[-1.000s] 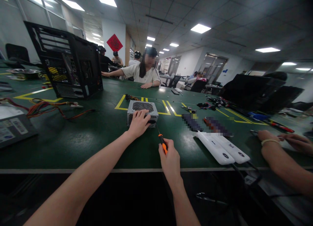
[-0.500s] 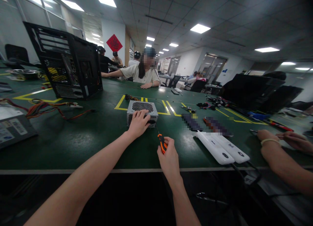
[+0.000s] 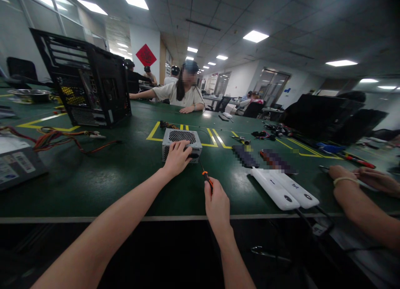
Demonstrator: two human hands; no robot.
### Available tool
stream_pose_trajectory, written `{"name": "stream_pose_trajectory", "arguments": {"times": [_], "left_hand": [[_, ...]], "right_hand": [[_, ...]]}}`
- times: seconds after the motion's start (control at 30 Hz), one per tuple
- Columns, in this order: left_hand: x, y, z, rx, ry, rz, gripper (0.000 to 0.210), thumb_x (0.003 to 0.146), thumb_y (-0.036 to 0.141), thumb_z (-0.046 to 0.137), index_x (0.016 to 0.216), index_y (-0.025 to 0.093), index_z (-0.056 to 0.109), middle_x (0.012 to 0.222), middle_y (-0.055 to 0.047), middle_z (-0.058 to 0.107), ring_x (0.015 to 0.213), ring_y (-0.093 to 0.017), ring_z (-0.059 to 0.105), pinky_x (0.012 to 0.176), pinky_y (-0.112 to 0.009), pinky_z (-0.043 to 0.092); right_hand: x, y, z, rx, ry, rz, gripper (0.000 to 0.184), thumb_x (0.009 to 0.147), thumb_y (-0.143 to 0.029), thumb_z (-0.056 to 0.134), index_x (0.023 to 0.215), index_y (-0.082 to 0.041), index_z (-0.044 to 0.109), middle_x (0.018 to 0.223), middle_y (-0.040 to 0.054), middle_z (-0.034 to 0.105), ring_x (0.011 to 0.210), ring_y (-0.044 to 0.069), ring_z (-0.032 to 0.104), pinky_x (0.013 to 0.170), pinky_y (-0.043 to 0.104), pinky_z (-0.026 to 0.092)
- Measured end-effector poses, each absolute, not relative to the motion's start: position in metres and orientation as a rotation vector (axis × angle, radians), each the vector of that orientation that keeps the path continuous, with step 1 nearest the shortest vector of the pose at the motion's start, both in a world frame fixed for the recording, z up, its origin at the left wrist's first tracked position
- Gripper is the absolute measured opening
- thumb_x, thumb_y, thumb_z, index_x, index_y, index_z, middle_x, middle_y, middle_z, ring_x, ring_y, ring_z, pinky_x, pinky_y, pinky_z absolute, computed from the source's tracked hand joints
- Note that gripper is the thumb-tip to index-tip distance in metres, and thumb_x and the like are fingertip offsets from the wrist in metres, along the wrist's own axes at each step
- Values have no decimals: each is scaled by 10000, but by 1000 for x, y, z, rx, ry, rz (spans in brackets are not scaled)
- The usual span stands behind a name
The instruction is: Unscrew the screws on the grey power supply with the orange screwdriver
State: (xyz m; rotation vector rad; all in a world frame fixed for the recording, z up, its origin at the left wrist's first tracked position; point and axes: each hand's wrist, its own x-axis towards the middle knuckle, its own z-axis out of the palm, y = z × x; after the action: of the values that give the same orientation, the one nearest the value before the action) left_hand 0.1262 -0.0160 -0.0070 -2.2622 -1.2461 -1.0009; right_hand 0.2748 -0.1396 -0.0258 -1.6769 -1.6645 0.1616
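A grey metal computer power supply unit (image 3: 183, 135) with a perforated top sits on the green table in front of me. My left hand (image 3: 177, 158) holds it steady, its fingers over the top and near side. In my right hand (image 3: 218, 200) is a screwdriver (image 3: 205, 176) with an orange and black handle. The screwdriver's thin shaft points up and away, its tip at the lower right corner of the unit's near side. Whether the tip sits in a screw is too small to tell.
A black computer case (image 3: 89, 78) stands at the left, near another power supply (image 3: 18, 162) with loose cables. To the right lie two white devices (image 3: 279, 189) with cords. A co-worker's hands (image 3: 346, 176) work at the far right; another person (image 3: 184, 91) sits across the table.
My right hand has rolled and shifted slightly to the right, turning the screwdriver handle so less orange shows. The left hand and the power supply unit have stayed put.
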Motion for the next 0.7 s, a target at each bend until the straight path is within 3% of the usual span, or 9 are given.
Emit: {"name": "stream_pose_trajectory", "arguments": {"times": [0.4,0.53,0.7], "left_hand": [[126,-17,-5,-2267,-1236,-1005,154,723,211,599,870,199,553,1202,-107,491,1141,-280,410,933,-454,304],[126,-17,-6,-2271,-1240,-1014,166,720,210,599,879,204,552,1201,-107,493,1138,-284,415,927,-462,305],[126,-16,-7,-2260,-1226,-996,158,728,216,598,875,196,545,1205,-104,489,1147,-272,409,933,-444,309]], "right_hand": [[274,-139,-25,-1650,-1602,190,273,798,-258,440,1061,-185,436,995,74,591,819,221,620,659,324,457],[275,-140,-25,-1583,-1610,108,181,821,-251,387,968,-184,468,964,77,566,776,194,611,626,302,448],[277,-140,-24,-1641,-1606,147,251,886,-314,305,939,-175,507,844,70,624,736,199,617,625,292,430]]}}
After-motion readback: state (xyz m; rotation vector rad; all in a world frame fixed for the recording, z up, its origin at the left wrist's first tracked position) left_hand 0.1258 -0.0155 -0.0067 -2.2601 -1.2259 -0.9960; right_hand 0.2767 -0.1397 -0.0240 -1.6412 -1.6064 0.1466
